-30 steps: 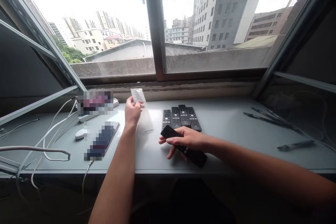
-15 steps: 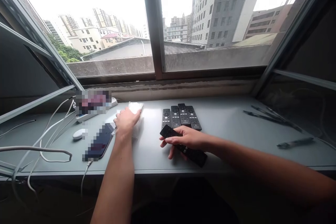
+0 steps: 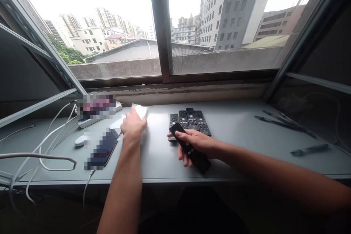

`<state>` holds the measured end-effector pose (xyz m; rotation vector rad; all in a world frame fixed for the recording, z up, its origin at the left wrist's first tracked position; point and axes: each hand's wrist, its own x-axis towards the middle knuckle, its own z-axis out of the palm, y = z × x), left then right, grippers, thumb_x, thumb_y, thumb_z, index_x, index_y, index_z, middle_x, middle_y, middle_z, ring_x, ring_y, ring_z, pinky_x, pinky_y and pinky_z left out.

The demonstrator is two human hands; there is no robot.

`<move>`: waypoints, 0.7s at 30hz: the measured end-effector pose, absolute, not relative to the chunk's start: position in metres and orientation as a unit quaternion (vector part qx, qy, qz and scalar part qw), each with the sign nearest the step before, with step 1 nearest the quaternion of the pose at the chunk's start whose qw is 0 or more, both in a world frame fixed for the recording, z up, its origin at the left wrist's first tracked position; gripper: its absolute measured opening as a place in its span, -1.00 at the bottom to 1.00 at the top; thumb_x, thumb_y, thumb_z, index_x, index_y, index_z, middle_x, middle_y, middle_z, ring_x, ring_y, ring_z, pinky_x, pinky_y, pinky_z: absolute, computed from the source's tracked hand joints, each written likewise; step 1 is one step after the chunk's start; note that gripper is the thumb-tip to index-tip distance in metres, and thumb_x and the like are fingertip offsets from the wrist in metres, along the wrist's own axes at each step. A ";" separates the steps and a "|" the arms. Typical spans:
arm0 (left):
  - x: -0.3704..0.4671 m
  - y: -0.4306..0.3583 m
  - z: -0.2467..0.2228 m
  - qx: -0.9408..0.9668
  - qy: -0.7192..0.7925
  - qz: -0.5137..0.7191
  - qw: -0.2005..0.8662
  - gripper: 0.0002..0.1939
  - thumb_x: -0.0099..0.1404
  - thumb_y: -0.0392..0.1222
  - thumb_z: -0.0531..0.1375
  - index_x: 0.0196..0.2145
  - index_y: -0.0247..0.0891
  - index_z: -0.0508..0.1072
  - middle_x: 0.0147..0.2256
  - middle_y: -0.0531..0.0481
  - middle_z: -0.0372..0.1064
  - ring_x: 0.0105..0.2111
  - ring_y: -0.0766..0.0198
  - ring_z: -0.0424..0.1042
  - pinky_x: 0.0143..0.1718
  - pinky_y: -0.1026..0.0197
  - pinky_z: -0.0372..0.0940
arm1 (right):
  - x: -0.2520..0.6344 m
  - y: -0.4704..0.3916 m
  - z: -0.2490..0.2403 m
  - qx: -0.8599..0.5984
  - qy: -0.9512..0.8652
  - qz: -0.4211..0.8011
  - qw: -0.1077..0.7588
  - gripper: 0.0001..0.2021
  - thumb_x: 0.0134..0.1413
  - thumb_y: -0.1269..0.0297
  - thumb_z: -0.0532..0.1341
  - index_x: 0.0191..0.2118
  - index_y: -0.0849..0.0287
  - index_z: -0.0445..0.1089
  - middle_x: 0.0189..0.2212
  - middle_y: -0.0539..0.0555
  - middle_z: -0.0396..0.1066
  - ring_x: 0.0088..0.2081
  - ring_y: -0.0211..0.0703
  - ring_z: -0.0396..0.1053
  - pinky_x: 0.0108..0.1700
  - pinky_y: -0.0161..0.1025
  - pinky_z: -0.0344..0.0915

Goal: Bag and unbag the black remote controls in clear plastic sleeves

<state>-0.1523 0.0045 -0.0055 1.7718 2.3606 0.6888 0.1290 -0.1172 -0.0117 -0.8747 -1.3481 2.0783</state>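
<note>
My left hand (image 3: 133, 122) is at a clear plastic bag (image 3: 141, 110) on the desk, its thumb and index finger curled around the near part of it. The fingertips are partly hidden by the plastic. In my right hand (image 3: 196, 140) is a black remote control (image 3: 189, 149), slanted above the desk, with the thumb on its upper end and the fingers beneath. Just behind it, several black remote controls (image 3: 191, 119) lie side by side in a row, their lower ends partly covered by the hand.
Left of my arm lies a phone (image 3: 109, 146) with a charging cable (image 3: 87, 186). Behind it are a white power strip (image 3: 119, 106), a small white object (image 3: 80, 140) and loose white cables (image 3: 41, 153). Several pens (image 3: 276, 122) rest at the right. A window (image 3: 164, 44) rises behind the desk.
My right hand has turned the remote to a steeper slant and shifted slightly rightward, its fingers drawn in closer underneath. The plastic bag under my left hand has moved a little up and left.
</note>
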 end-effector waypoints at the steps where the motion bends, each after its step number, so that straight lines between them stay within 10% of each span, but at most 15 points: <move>1: -0.151 0.003 -0.004 0.586 0.781 0.211 0.048 0.04 0.22 0.06 0.36 0.54 -0.32 0.14 0.28 -0.64 0.34 0.22 -0.59 0.41 0.15 -0.37 0.31 | 0.129 -0.117 -0.011 -0.315 -0.474 0.776 0.270 -0.36 0.50 -0.25 0.13 0.36 0.18 0.28 -0.41 0.09 0.58 -0.52 -0.08 0.55 -0.50 -0.22 0.48; 8: -0.151 0.008 -0.009 0.585 0.780 0.218 0.042 -0.09 0.25 0.09 0.34 0.46 -0.29 0.26 0.26 -0.66 0.32 0.14 -0.57 0.45 0.09 -0.43 0.35 | 0.130 -0.115 0.000 -0.196 -0.279 0.875 0.345 -0.56 0.45 0.03 0.11 0.09 0.32 0.48 -0.35 0.14 0.45 -0.42 -0.14 0.36 -0.37 -0.21 0.37; 12: -0.148 0.007 -0.012 0.598 0.761 0.251 -0.019 -0.23 0.33 0.08 0.28 0.39 -0.33 0.34 0.39 -0.64 0.20 0.39 -0.59 0.14 0.28 -0.49 0.19 | 0.130 -0.114 0.002 -0.190 -0.230 0.867 0.398 -0.69 0.48 0.18 0.21 0.12 0.30 0.47 -0.31 0.10 0.43 -0.31 -0.16 0.42 -0.23 -0.24 0.46; 21: -0.098 -0.003 -0.005 0.739 0.565 0.359 -0.073 -0.49 0.48 -0.09 0.16 0.32 -0.23 0.47 0.42 -0.37 0.21 0.52 -0.31 -0.06 0.48 -0.34 -0.04 | 0.130 -0.113 0.003 -0.286 -0.260 0.821 0.420 -0.70 0.53 0.03 0.23 0.18 0.06 0.42 -0.18 0.09 0.58 -0.46 -0.25 0.42 -0.46 -0.33 0.37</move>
